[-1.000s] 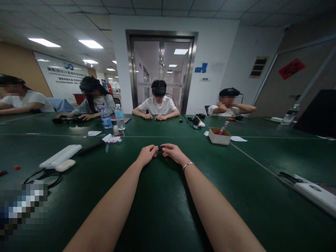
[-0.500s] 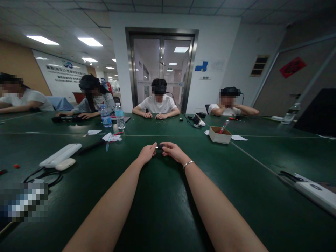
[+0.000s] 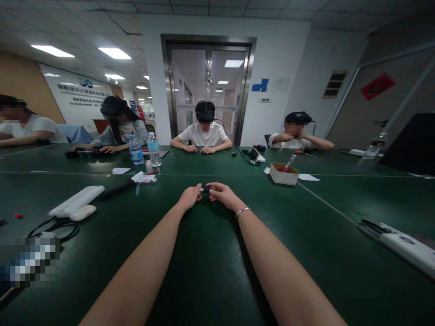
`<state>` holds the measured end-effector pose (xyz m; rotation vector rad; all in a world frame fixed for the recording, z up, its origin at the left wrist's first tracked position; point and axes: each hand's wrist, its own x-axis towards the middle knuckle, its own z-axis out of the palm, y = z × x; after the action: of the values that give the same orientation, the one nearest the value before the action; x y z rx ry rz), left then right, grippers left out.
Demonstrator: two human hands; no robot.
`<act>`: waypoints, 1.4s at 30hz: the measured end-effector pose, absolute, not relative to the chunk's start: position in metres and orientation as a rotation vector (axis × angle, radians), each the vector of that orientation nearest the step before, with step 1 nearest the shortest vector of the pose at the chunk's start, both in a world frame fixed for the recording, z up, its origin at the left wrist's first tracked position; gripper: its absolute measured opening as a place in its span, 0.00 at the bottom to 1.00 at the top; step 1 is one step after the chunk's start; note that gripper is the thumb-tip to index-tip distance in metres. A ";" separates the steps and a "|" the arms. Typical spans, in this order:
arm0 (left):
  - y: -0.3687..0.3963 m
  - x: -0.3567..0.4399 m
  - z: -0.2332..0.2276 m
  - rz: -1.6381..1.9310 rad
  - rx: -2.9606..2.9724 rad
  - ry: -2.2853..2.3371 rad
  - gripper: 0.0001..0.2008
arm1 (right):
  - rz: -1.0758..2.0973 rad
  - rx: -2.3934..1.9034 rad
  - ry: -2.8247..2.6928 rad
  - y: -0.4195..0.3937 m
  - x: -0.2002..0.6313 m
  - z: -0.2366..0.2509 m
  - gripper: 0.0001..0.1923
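Observation:
Both my arms reach far out over the dark green table. My left hand and my right hand meet at a small dark object, each pinching one end of it just above the table top. The object is too small and dark to make out. A thin bracelet sits on my right wrist.
A small cardboard box stands to the right, two water bottles and papers to the left. White flat devices lie at the left and right edges. Several people sit along the far side.
My two hands have stayed together on the small object and shifted slightly up in the view. A person at the far right lowered an arm to the table.

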<state>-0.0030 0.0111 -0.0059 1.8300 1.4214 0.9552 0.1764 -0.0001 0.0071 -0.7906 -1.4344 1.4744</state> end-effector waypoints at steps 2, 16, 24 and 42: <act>0.010 -0.002 -0.005 0.967 1.825 1.447 0.30 | 1.470 -0.794 -1.437 0.000 0.176 0.007 0.15; 0.008 -0.003 -0.002 0.971 1.736 1.522 0.27 | 1.436 -0.812 -1.452 0.000 0.176 0.007 0.18; 0.006 -0.003 -0.002 0.946 1.861 1.495 0.28 | 1.456 -0.849 -1.396 -0.001 0.176 0.008 0.17; 0.002 0.000 -0.004 1.202 1.833 1.192 0.13 | 1.546 -0.882 -1.221 0.003 0.175 0.007 0.06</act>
<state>0.0000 0.0020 -0.0038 1.8330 1.1924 1.2023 0.1749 0.0031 0.0067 -0.8825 -1.2207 1.5459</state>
